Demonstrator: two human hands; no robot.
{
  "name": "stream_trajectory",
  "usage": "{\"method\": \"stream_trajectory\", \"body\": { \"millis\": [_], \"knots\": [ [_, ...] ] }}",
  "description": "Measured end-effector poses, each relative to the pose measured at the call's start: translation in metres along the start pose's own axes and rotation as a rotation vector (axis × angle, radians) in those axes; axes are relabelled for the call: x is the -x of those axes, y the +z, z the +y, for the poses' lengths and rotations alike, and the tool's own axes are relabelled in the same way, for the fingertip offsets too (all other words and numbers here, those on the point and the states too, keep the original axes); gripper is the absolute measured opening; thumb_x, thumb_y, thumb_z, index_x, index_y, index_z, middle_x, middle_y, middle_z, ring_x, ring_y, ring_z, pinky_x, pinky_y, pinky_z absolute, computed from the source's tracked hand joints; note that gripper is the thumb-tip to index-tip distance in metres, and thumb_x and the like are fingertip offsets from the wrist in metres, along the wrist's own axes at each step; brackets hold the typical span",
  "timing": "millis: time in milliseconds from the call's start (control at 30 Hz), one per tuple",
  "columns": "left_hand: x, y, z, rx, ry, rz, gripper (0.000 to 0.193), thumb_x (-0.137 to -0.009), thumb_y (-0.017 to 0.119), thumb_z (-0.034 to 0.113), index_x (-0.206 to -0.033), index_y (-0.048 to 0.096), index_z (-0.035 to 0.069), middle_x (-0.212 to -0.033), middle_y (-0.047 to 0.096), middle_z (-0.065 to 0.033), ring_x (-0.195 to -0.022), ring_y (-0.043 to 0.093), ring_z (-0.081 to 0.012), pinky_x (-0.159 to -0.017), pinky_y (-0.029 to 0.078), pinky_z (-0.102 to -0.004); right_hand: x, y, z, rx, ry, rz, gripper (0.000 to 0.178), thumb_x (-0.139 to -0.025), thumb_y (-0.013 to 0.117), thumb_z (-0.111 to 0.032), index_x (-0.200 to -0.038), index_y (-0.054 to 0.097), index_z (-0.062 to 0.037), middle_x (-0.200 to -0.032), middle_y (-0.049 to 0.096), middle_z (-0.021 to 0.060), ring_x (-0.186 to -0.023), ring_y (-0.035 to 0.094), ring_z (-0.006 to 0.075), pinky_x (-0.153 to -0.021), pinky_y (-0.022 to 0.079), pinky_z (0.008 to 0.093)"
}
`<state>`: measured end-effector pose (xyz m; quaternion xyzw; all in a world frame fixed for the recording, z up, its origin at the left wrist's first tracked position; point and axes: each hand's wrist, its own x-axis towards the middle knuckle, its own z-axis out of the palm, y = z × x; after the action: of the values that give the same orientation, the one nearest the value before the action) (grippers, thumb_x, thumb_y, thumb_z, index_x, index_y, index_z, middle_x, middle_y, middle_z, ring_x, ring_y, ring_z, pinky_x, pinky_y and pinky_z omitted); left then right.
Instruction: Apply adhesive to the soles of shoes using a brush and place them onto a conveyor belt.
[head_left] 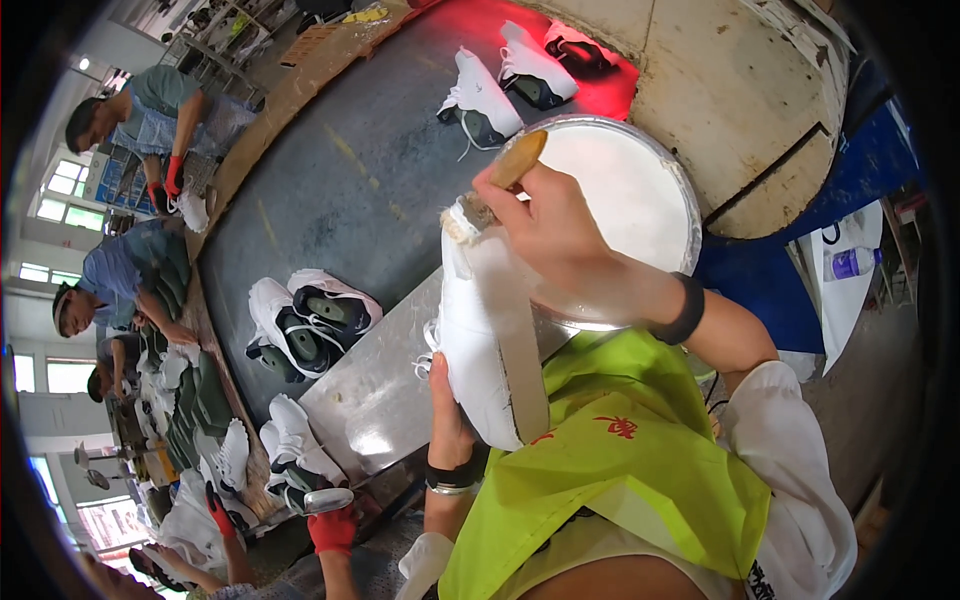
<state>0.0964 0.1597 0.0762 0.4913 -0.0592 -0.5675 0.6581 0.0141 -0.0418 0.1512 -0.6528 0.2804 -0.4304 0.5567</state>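
My left hand (447, 405) is closed around the side of a white shoe upper (472, 350), sole side turned toward the right. Its greyish bottom (518, 350) shows, and laces stick out by my fingers. In my right hand (560, 225) is a brush with a worn wooden handle (522, 156), gripped between thumb and fingers. The pale bristles (463, 220) touch the far end of the shoe. Just beyond my right hand stands a wide round pan (692, 190) of white liquid, partly covered by that hand and forearm.
White-and-dark shoes (310, 320) sit in a group on the dark conveyor belt (330, 190). More shoes (480, 95) lie under red light at the far end. A metal plate (370, 400) edges the belt. Co-workers (110, 280) line the left side; one red-gloved hand (332, 530) is near a shoe.
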Motion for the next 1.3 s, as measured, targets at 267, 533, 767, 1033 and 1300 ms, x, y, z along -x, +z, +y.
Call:
{"method": "stream_trajectory", "body": {
  "millis": [267, 533, 767, 1033, 1300],
  "knots": [
    [0.000, -0.009, 0.001, -0.028, -0.040, -0.003, 0.065, -0.099, 0.030, 0.052, -0.139, 0.039, 0.002, -0.128, 0.056, -0.0158, -0.111, 0.059, -0.0261, -0.094, 0.049, -0.0384, 0.007, -0.011, -0.003, 0.146, 0.129, -0.187, 0.026, -0.093, 0.055, -0.018, -0.088, 0.059, 0.0074, -0.065, 0.059, 0.0158, -0.058, 0.054, 0.0206, -0.058, 0.044, 0.0342],
    [0.006, 0.003, 0.005, 0.087, 0.030, -0.088, 0.063, -0.099, 0.030, 0.050, -0.142, 0.035, 0.004, -0.134, 0.052, -0.0150, -0.117, 0.056, -0.0273, -0.098, 0.047, -0.0398, -0.010, -0.008, 0.044, 0.046, 0.010, 0.008, 0.022, -0.093, 0.055, -0.017, -0.094, 0.059, 0.0051, -0.075, 0.062, 0.0156, -0.068, 0.060, 0.0214, -0.066, 0.047, 0.0320],
    [0.008, 0.001, 0.011, 0.092, 0.031, -0.065, 0.063, -0.099, 0.029, 0.050, -0.142, 0.035, 0.005, -0.135, 0.051, -0.0136, -0.118, 0.055, -0.0260, -0.100, 0.046, -0.0388, 0.028, -0.020, 0.004, 0.067, -0.016, -0.428, 0.022, -0.095, 0.054, -0.017, -0.099, 0.062, 0.0042, -0.082, 0.064, 0.0129, -0.071, 0.061, 0.0149, -0.066, 0.048, 0.0271],
    [0.016, -0.015, 0.009, 0.197, -0.045, 0.011, 0.064, -0.098, 0.032, 0.051, -0.142, 0.036, 0.005, -0.135, 0.051, -0.0122, -0.119, 0.054, -0.0253, -0.100, 0.045, -0.0387, -0.016, -0.013, 0.015, 0.173, 0.023, -0.344, 0.018, -0.093, 0.056, -0.014, -0.097, 0.061, 0.0024, -0.083, 0.063, 0.0098, -0.072, 0.057, 0.0133, -0.068, 0.048, 0.0288],
    [0.021, -0.003, 0.019, 0.070, 0.054, -0.007, 0.064, -0.098, 0.032, 0.052, -0.143, 0.034, 0.006, -0.137, 0.050, -0.0132, -0.120, 0.053, -0.0260, -0.101, 0.044, -0.0391, -0.009, -0.005, 0.019, 0.088, -0.065, -0.193, 0.022, -0.094, 0.054, -0.017, -0.101, 0.061, 0.0031, -0.092, 0.066, 0.0155, -0.079, 0.062, 0.0206, -0.074, 0.049, 0.0328]
  ]
}}
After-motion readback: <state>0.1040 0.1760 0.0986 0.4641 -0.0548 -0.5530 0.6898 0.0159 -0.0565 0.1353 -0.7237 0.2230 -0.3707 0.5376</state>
